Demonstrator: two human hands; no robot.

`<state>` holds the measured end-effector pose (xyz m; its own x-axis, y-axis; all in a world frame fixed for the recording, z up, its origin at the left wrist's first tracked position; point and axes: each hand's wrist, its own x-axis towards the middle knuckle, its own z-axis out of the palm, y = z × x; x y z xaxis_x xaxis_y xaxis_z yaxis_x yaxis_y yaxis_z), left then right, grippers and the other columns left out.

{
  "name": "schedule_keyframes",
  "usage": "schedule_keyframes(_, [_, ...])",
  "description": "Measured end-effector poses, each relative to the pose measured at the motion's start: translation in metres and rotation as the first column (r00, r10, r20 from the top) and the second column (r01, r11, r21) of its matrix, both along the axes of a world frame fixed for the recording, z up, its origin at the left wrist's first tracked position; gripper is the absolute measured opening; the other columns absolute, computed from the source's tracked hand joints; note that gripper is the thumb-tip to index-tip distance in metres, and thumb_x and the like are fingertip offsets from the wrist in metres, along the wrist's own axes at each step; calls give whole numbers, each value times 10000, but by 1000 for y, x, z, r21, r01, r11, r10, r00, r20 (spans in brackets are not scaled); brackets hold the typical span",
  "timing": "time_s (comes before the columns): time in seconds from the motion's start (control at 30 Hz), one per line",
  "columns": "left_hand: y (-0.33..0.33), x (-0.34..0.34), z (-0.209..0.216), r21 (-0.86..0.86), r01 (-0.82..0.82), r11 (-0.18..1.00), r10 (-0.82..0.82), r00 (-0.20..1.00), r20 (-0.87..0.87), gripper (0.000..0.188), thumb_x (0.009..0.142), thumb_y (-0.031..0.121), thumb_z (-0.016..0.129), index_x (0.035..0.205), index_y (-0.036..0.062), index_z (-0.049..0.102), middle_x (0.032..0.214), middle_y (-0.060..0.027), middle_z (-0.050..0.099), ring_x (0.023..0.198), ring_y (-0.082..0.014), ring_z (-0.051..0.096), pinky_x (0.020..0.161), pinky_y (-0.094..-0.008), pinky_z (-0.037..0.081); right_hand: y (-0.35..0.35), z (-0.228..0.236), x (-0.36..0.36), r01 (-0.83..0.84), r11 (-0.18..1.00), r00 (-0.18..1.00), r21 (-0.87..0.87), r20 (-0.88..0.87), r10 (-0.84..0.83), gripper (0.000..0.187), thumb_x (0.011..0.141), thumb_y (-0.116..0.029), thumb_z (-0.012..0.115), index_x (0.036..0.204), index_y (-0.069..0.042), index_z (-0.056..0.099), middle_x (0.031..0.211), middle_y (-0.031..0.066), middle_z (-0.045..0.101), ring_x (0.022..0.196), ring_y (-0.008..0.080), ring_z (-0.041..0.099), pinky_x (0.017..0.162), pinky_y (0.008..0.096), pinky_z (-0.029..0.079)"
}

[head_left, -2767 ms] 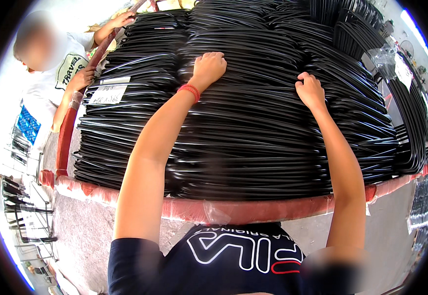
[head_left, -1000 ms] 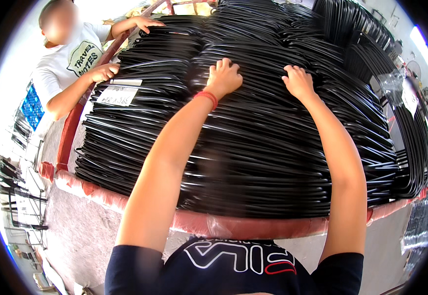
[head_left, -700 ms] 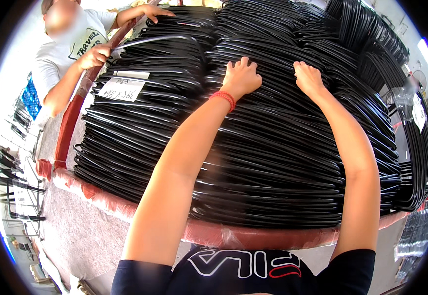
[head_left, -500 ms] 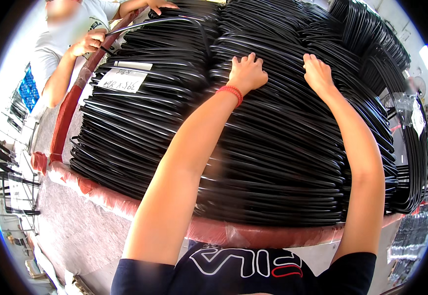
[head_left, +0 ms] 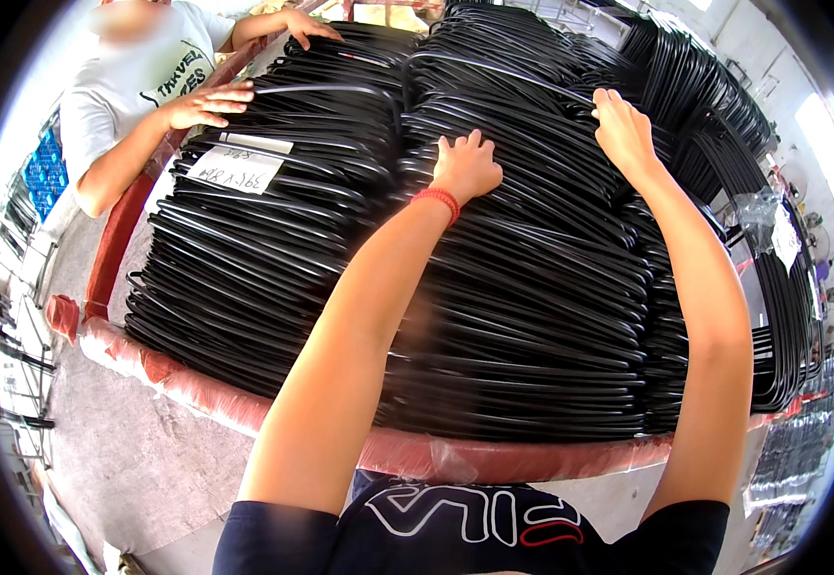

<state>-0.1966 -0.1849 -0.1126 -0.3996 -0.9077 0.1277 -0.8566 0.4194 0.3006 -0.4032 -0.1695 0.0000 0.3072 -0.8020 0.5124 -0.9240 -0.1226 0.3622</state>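
Glossy black bent metal tubes point(head_left: 532, 297) lie packed side by side in tall stacked rows in front of me. My left hand point(head_left: 468, 167), a red beaded band at its wrist, rests on the middle row with its fingers apart. Farther to the right, my right hand point(head_left: 622, 132) is closed round the right end of one bent tube point(head_left: 503, 69). That tube rises slightly above the others at the row's far part. My right fingertips are partly hidden behind the hand.
A co-worker point(head_left: 139, 96) stands at the far left, both hands over the left row. A white paper label point(head_left: 238, 164) lies on that row. A red wrapped frame point(head_left: 196, 388) edges the stack. More black tubes point(head_left: 705, 72) stand at the far right, near clear plastic point(head_left: 757, 213).
My right hand has moved slightly farther away with the tube's end, while my left hand has come slightly nearer. The co-worker's nearer hand has let go of a tube, which now lies lower.
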Motion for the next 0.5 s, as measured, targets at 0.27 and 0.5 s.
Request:
schedule_keyframes(0.27, [-5, -2, -13, -173, -73, 982, 40, 981, -190, 405, 737, 178, 488, 1104, 24, 416, 1130, -150, 452, 1097, -295, 414, 925, -441, 315, -2, -2, -1, -7, 1000, 1000, -29, 4, 7, 159, 692, 10, 522, 846, -4, 486, 832, 133, 552, 786, 269, 586, 611, 366, 497])
schedule_keyframes(0.5, [-23, 4, 9, -564, -358, 745, -84, 788, -610, 449, 653, 4, 541, 1086, 15, 424, 1096, -179, 425, 1027, -347, 414, 871, -399, 358, 2, 19, 0, -52, 994, 998, -94, 29, 55, 110, 749, -22, 517, 833, -26, 446, 808, 121, 525, 815, 283, 554, 638, 385, 460])
